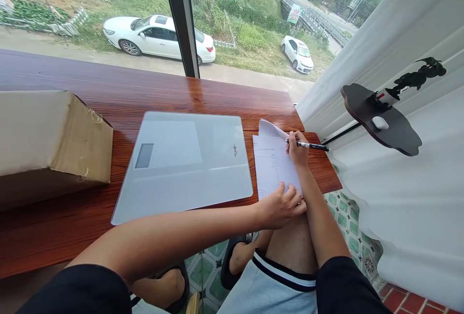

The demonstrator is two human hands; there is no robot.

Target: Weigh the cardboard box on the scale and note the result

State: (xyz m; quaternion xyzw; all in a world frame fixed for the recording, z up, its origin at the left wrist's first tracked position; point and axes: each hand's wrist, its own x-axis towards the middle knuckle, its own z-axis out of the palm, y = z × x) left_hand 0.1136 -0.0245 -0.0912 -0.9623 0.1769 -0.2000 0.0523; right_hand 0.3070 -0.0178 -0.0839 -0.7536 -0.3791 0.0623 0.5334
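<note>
Printed paper sheets (273, 159) lie near the right end of the wooden table, the top one curling up at its far edge. My right hand (297, 149) is closed around a black-and-white pen (313, 146), its tip at the right side of the sheets. At the near edge of the paper rests my left hand (286, 203), fingers bent and spread a little on the sheet, with nothing seen in it. Left of the paper a pale glass-like board (188, 178) marked with small lettering lies flat on the table.
A cardboard box (85, 145) stands on the table (36, 236) at the left. To the right, a dark wavy-edged side table (395, 135) holds a vase with dark leaves (389, 95) and a white rounded object (380, 122). White curtains (409, 198) hang there; a window is beyond.
</note>
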